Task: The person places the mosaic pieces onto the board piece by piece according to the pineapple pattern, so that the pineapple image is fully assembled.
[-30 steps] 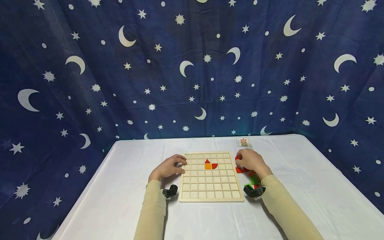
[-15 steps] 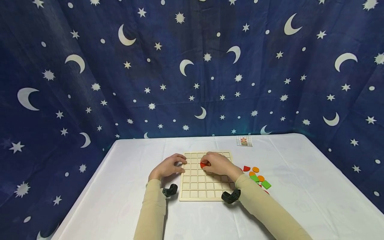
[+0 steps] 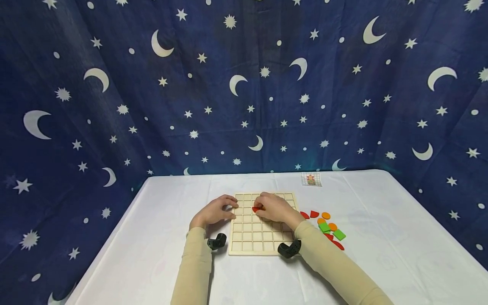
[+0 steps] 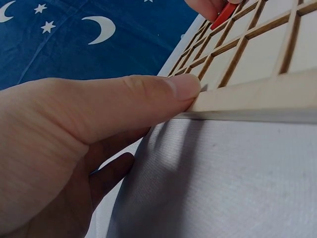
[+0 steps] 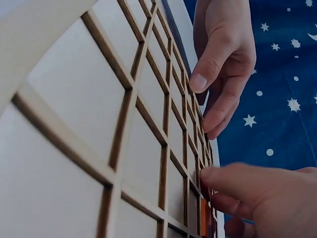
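Note:
A pale wooden grid board [image 3: 267, 254] lies on the white table. My left hand [image 3: 215, 212] rests at its left edge; in the left wrist view the straight thumb [image 4: 143, 94] touches the rim. Over the upper middle of the grid, my right hand [image 3: 276, 208] pinches a red quarter-circle tile [image 3: 256, 209] between thumb and fingers, close over the cells. The red tile [image 4: 224, 16] also shows at the top of the left wrist view. An orange square tile [image 5: 204, 218] sits in a cell just beside the right fingers, and the hand hides the tiles around it.
Right of the board lie loose tiles: red quarter-circles [image 3: 314, 214], orange discs [image 3: 325, 215], green squares [image 3: 339, 234] and further red pieces [image 3: 337, 245]. A small picture card [image 3: 311, 179] lies at the back. A dark blue star-and-moon curtain [image 3: 198, 84] hangs behind the table.
My right hand has moved left from the loose tiles onto the board, carrying a red tile, then shifted slightly further left. The left hand has stayed at the board's edge.

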A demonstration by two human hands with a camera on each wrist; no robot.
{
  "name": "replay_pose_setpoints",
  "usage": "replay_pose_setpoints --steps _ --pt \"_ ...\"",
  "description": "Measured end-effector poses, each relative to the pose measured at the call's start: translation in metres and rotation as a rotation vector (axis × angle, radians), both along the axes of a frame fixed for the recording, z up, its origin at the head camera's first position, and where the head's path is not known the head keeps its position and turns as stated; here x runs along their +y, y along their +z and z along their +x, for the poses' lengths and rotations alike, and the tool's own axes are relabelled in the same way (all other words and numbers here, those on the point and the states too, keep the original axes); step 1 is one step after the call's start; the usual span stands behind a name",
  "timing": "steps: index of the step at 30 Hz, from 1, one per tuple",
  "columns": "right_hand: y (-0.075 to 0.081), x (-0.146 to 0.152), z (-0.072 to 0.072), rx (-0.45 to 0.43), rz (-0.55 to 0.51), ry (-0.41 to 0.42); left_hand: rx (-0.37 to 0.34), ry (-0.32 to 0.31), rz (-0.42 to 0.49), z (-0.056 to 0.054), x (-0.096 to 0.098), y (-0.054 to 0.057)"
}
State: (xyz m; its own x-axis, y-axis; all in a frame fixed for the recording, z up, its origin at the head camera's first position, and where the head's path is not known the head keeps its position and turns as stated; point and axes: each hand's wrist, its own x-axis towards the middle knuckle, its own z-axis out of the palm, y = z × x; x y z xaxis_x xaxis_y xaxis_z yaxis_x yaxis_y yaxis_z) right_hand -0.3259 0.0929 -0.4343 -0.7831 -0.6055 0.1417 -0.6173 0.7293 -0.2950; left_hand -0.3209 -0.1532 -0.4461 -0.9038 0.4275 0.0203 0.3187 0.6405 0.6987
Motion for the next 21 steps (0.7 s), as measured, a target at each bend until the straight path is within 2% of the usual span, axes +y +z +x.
replay_pose_setpoints --steps 21 --pt "-0.0019 -0.0045 0.0002 -0.041 -0.053 -0.094 -0.013 0.014 -0.003 0.0008 0.0001 0.0"
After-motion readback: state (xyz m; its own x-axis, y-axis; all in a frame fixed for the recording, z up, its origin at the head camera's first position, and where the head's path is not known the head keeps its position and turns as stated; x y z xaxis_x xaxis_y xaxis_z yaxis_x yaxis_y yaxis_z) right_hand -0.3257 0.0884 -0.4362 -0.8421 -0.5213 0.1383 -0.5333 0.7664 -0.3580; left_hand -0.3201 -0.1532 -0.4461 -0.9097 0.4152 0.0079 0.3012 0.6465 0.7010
